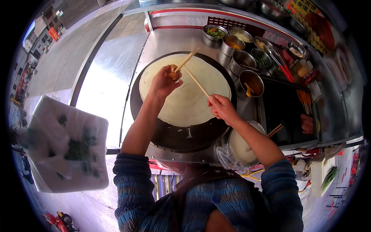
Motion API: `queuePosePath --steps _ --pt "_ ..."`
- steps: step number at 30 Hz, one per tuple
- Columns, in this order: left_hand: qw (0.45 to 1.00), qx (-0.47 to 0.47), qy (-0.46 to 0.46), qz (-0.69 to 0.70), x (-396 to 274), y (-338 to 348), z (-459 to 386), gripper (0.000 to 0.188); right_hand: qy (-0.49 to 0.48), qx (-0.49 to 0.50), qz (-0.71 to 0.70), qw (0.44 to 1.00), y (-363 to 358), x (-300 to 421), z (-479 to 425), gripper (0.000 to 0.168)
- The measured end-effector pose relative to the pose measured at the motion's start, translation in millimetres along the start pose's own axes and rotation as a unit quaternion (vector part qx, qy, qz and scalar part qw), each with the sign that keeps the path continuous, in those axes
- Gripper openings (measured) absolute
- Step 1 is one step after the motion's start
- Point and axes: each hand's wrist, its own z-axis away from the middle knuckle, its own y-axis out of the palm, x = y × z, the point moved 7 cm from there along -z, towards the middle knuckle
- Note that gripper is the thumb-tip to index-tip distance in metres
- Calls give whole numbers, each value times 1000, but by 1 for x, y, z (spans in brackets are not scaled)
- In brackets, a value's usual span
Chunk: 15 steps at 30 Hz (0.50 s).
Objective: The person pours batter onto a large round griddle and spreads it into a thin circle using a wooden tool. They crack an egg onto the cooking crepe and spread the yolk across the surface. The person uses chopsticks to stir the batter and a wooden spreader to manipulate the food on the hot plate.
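A thin pale crepe [185, 95] covers most of the round black griddle [185, 142]. Above its upper left part, my left hand [166, 79] is closed around a brown egg [174, 74]; whether the shell is cracked cannot be told. My right hand [221, 108] grips the handle of a wooden T-shaped batter spreader [197, 81] over the crepe's right side. The spreader's crossbar [187, 59] reaches up beside the egg and my left fingers. Under my right forearm stands a bowl of pale batter [243, 142] with wooden sticks in it.
Steel bowls of chopped vegetables [215, 32] and steel pots, one holding brown sauce [251, 83], stand behind and right of the griddle. Red-handled tongs [285, 71] lie there. A black flat plate [284, 110] holds skewered food at right. A plastic-covered box [69, 148] is at left.
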Motion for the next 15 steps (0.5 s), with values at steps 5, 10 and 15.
queuePosePath --steps 5,10,15 --pt "995 -44 -25 -82 -3 16 0 17 -8 -20 8 1000 -15 -1 -7 27" --pt "997 -47 -29 -49 -9 6 -12 14 22 2 -16 1000 -12 -5 -19 28" --pt "999 -14 -34 -16 -15 -6 -23 15 38 15 -46 998 -9 -7 -24 28"
